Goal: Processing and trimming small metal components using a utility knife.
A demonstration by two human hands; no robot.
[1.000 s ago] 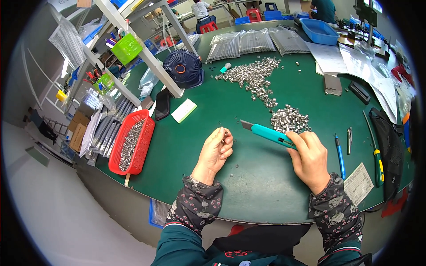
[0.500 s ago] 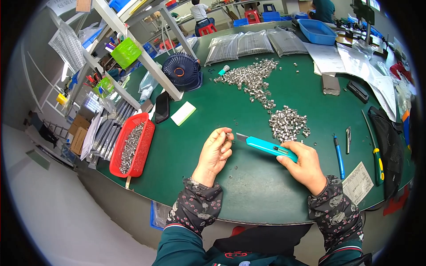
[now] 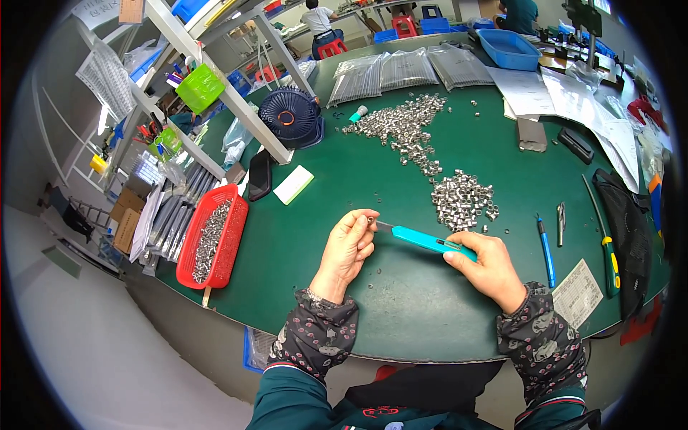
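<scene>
A small metal ring [image 3: 370,221] is pinched between the thumb and fingertips of my left hand [image 3: 346,244]. My right hand [image 3: 489,265] is closed round a turquoise utility knife [image 3: 424,239]. The knife's blade points left, and its tip is at the ring; whether it touches, I cannot make out. Beyond my right hand lies a pile of short metal rings [image 3: 462,199]. A larger spread of the same rings [image 3: 401,123] runs farther back. At the left stands a red plastic basket [image 3: 233,240] with many small metal pieces in it.
A dark fan [image 3: 289,115], a phone [image 3: 260,175] and a white-green pad [image 3: 293,185] sit by the shelf post at left. On the right lie a blue pen [image 3: 547,251], a yellow-green-handled file [image 3: 610,269] and a paper slip [image 3: 577,294]. Bagged tubes [image 3: 408,70] line the back.
The knife in my right hand has moved left and turned slightly, bringing its blade to the ring in my left hand. My left hand has barely moved.
</scene>
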